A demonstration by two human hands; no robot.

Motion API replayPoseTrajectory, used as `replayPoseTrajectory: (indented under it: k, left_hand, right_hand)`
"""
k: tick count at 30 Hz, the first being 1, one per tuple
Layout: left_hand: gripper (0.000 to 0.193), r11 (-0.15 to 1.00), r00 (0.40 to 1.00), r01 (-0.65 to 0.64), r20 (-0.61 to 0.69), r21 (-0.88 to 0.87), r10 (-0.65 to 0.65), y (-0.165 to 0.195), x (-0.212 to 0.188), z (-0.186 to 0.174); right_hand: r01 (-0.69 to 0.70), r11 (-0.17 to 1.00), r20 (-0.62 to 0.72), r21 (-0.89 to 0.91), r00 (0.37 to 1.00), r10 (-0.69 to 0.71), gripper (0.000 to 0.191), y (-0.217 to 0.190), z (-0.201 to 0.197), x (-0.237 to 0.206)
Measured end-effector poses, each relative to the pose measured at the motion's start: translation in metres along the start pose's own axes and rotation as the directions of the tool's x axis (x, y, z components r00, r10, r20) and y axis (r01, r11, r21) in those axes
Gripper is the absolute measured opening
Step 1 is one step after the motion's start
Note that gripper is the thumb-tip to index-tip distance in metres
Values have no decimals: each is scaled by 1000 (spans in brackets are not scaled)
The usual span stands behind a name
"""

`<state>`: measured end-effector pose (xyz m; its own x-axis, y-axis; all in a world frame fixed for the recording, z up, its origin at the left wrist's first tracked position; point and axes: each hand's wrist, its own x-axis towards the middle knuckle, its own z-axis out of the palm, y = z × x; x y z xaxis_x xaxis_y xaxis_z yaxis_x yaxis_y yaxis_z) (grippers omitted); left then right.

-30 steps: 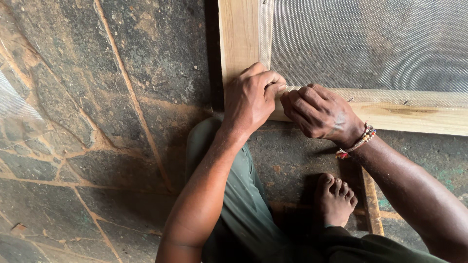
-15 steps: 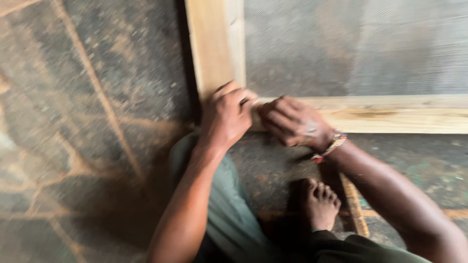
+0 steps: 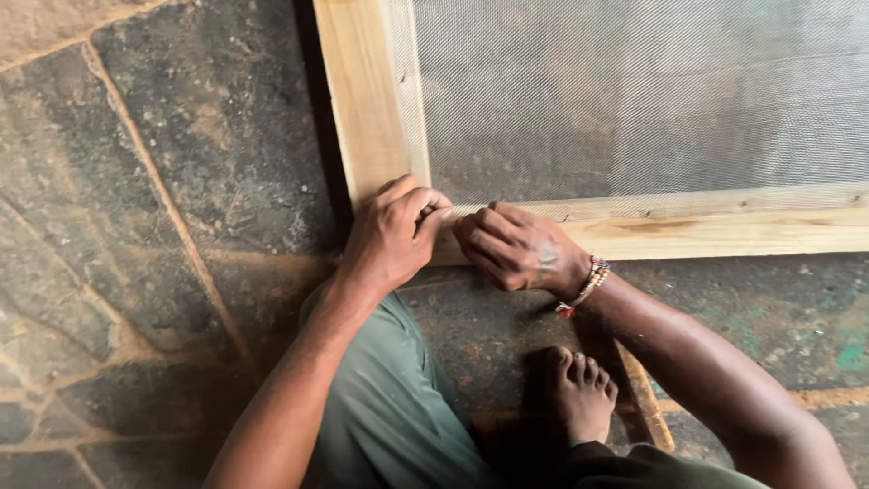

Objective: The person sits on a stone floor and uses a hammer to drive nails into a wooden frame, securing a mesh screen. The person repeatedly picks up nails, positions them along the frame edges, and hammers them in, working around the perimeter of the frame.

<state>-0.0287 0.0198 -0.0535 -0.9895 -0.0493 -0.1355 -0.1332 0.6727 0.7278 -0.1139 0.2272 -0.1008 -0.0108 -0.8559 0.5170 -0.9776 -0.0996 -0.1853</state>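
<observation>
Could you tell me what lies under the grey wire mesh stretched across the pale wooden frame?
Through the grey wire mesh, dark stone floor shows dimly. The left hand and right hand cover the pale wooden frame corner, so nothing beneath them can be seen.

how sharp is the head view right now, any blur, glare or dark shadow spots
Head view: mostly sharp, the weave of the mesh and grain of the wooden frame read clearly; soft, even light with no glare; a dark shadow band runs along the frame's left edge on the stone floor; the left hand and right hand are crisp; deep shadow pools around the bare foot.
</observation>
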Motion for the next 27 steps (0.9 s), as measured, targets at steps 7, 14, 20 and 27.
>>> replayPoseTrajectory:
  k: [7, 14, 20, 27]
  left_hand:
    - [6, 999, 1000, -1, 10, 41, 0, -6, -4, 5]
    - [7, 991, 995, -104, 14, 84, 103, -10, -7, 3]
    - [11, 987, 987, -158, 47, 42, 156, -22, -5, 0]
    - [8, 985, 979, -174, 103, -10, 174, -42, -5, 1]
  right_hand:
    - [-28, 999, 36, -27, 999, 29, 21, -6, 9, -5]
    - [-72, 997, 36, 1, 997, 72, 22, -9, 12, -6]
    - [-499, 859, 50, 117, 866, 497, 32, -54, -17, -27]
    - [-916, 282, 113, -287, 260, 959, 54, -140, -75, -96]
